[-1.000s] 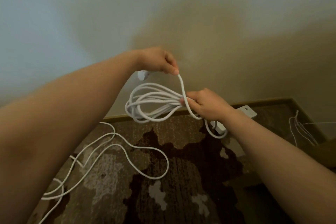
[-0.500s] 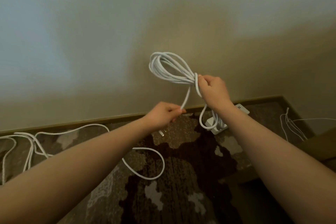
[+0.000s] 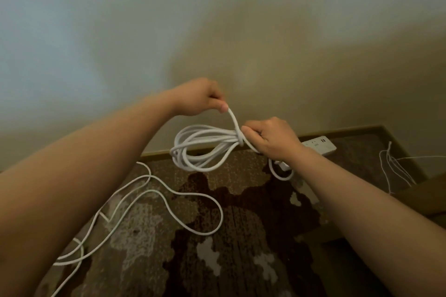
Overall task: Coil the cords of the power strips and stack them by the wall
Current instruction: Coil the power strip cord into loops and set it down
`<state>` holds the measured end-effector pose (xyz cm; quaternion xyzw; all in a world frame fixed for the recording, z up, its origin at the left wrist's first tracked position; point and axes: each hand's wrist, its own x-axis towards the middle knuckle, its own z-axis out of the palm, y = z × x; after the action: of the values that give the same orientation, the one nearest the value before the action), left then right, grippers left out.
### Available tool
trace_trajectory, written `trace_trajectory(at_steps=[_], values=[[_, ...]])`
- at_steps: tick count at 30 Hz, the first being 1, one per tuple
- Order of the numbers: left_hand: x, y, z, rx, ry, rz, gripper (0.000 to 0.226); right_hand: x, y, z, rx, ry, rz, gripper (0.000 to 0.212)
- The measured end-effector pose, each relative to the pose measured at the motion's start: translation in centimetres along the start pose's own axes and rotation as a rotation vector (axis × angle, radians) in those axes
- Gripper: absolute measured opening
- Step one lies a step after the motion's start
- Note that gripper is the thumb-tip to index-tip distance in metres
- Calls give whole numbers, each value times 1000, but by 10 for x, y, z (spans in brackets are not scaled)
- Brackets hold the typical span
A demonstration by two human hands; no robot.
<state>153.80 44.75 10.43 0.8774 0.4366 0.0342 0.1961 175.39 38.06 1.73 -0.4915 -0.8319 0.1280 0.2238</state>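
Observation:
A white cord wound into a coil (image 3: 198, 149) hangs in the air in front of the wall. My right hand (image 3: 270, 138) grips the coil at its right end, where a turn of cord wraps round the bundle. My left hand (image 3: 201, 97), raised above and left of it, pinches the free end of the cord (image 3: 233, 119), which runs down to that wrap. A short loop of the cord drops below my right wrist to a white power strip (image 3: 318, 146) lying on the carpet by the wall.
A second white cord (image 3: 193, 200) sprawls in loose loops over the patterned brown carpet (image 3: 241, 248), running off to the lower left. Thin white wires (image 3: 395, 171) lie at the right by the skirting. The wall (image 3: 217, 31) rises close ahead.
The coil came down from an upright hold to a level one. My left hand rose from below the coil to above it, carrying the free end round the bundle.

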Motion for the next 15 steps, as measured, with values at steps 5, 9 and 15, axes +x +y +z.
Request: trace_trajectory(at_steps=[5,9,15], values=[[-26,-28,43,-777,-97,-262,22,9,-8,-13,117,77,25,50],[-31,-32,66,-1128,-232,-393,25,8,-3,-11,8,23,85,60],[-31,-22,73,-1433,-202,-651,37,9,4,-15,-18,48,159,52]])
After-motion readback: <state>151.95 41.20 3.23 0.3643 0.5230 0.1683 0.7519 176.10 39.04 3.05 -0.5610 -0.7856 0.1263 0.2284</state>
